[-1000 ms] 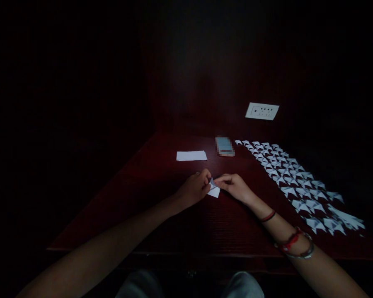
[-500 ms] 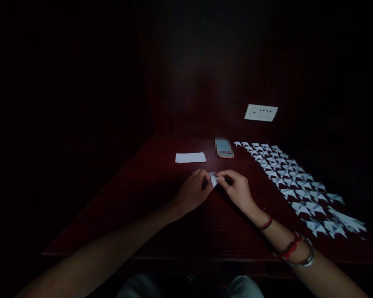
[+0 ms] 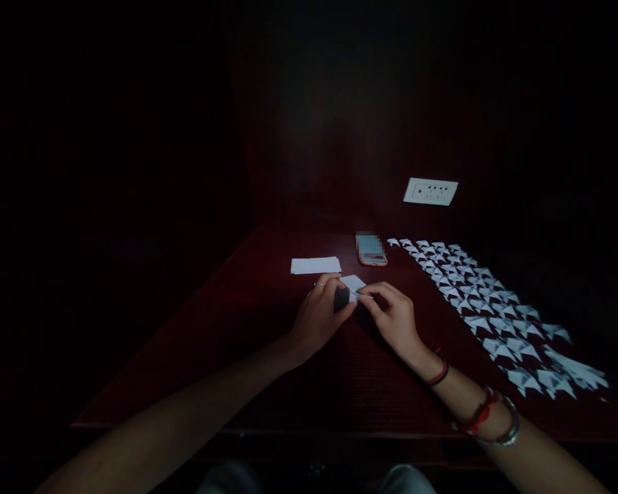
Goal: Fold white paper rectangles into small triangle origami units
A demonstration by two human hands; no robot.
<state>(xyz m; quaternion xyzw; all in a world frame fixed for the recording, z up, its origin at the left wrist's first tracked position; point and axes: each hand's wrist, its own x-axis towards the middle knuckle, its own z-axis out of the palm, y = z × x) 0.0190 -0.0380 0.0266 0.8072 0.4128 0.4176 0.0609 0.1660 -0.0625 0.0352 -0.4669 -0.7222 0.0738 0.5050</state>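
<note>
A small piece of folded white paper (image 3: 353,283) is held just above the dark red table, between my two hands. My left hand (image 3: 320,310) is closed on its left side, thumb below and fingers above, with a ring on one finger. At the paper's right edge, my right hand (image 3: 393,317) pinches a narrow corner between thumb and forefinger. Beyond the left hand lies a flat stack of white paper strips (image 3: 316,265). Part of the folded paper is hidden behind my fingers.
Rows of folded white paper shapes (image 3: 478,322) cover the table's right side, with a bundle of narrow folded paper pieces (image 3: 577,368) near the front. A phone (image 3: 371,248) lies at the back. A white socket plate (image 3: 430,191) is on the wall behind the table (image 3: 196,329).
The folded paper has turned and now shows a broader flat face above my fingers. My left fingers have shifted slightly up and apart from the thumb; the right hand still pinches the edge.
</note>
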